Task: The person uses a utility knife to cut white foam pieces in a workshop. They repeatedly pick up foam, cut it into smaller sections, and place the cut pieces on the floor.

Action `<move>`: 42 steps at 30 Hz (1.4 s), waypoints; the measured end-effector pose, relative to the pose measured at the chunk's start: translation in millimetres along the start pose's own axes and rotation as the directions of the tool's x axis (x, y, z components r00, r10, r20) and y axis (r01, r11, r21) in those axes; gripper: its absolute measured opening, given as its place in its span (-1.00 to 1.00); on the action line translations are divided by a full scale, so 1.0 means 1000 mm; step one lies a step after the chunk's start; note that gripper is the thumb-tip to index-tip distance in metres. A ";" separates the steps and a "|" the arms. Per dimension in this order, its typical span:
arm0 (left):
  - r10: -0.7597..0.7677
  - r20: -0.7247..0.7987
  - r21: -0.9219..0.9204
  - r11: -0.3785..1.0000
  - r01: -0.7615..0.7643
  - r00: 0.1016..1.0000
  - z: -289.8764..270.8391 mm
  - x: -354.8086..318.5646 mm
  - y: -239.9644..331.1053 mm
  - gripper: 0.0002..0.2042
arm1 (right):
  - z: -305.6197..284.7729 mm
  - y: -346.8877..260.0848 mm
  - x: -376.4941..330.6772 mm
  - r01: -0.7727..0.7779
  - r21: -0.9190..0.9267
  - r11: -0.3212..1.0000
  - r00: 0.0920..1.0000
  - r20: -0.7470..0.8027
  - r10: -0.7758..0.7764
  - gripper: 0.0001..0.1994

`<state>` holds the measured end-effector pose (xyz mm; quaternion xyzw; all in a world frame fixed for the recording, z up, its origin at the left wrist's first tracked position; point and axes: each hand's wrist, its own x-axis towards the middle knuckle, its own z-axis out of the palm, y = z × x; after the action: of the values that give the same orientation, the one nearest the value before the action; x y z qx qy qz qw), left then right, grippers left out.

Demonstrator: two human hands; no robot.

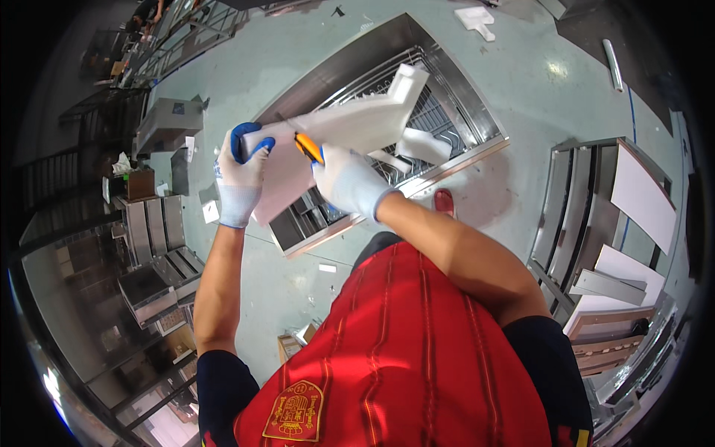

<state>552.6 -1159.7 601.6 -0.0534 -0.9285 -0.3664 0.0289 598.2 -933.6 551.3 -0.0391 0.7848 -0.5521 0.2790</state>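
Note:
A large white foam sheet [346, 127] slants across an open stainless-steel cabinet [465, 156] on the floor. My left hand [242, 179], in a white glove with blue fingertips, is closed around the sheet's left end. In my gloved right hand [351, 181] is an orange utility knife [307, 146], held over the sheet. Its blade points up and left at the foam's upper edge; whether it touches is too blurred to tell. Wire racks [436, 112] line the cabinet's inside. A smaller white foam piece [423, 145] rests across them, right of my right hand.
A red shoe [444, 200] shows by the cabinet's near edge. Foam scrap [477, 22] lies on the floor beyond it. Steel panels [572, 201] and a white board [644, 194] stand at the right, steel boxes [170, 119] at the left. Another person's arm [155, 11] shows far left.

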 end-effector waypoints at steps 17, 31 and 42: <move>-0.015 -0.045 -0.077 0.997 0.011 0.999 0.003 0.009 0.024 -0.71 | 0.008 0.027 0.011 -0.014 -0.040 0.999 0.977 0.212 0.023 -0.68; -0.062 -0.573 -0.197 0.978 -0.064 0.817 -0.065 0.011 -0.047 -0.80 | 0.054 0.041 0.010 -0.092 -0.097 0.991 0.909 0.398 0.124 -0.65; -0.448 -0.466 -0.633 0.771 0.067 0.763 -0.118 -0.103 -0.043 -0.64 | 0.043 -0.004 0.058 0.219 0.462 0.860 0.972 -0.020 -0.236 -0.85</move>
<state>651.3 -1279.7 649.2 0.1930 -0.7110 -0.6297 0.2463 569.1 -993.2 521.5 -0.0742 0.6159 -0.7506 0.2277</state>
